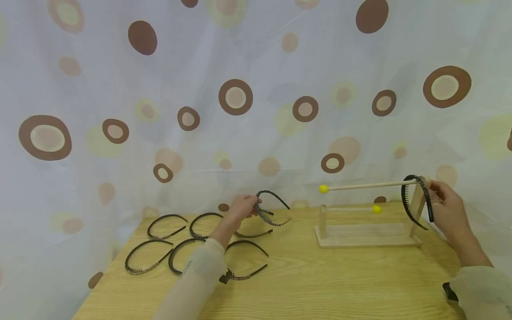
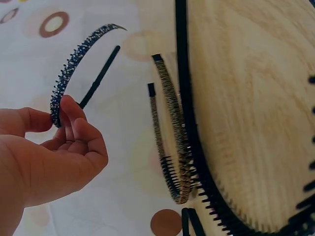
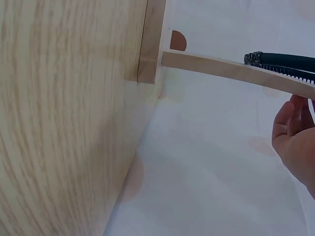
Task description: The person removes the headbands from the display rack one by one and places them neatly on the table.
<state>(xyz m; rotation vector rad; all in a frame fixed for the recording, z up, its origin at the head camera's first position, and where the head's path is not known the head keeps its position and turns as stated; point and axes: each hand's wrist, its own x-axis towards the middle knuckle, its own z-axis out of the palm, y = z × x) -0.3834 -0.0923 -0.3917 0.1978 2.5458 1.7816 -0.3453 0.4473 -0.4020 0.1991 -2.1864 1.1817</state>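
Note:
My left hand (image 1: 242,207) pinches a dark headband (image 2: 74,64) between thumb and fingers, held up over the back of the table. It has small teeth and a glittery surface on one arm. My right hand (image 1: 450,213) holds the upper end of the right post of a wooden rack (image 1: 368,242), from its outer side. Another black toothed headband (image 1: 406,200) hangs over the upper rod (image 1: 368,186), close against that post. In the right wrist view, my curled fingers (image 3: 283,120) meet the edge of the post (image 3: 211,66).
Several black headbands (image 1: 138,270) lie in two rows on the left part of the wooden table (image 1: 304,289), below my left forearm. The rack's rods have yellow ball ends (image 1: 323,189); a lower rod (image 1: 348,209) runs from the left post. A patterned curtain (image 1: 260,142) hangs behind.

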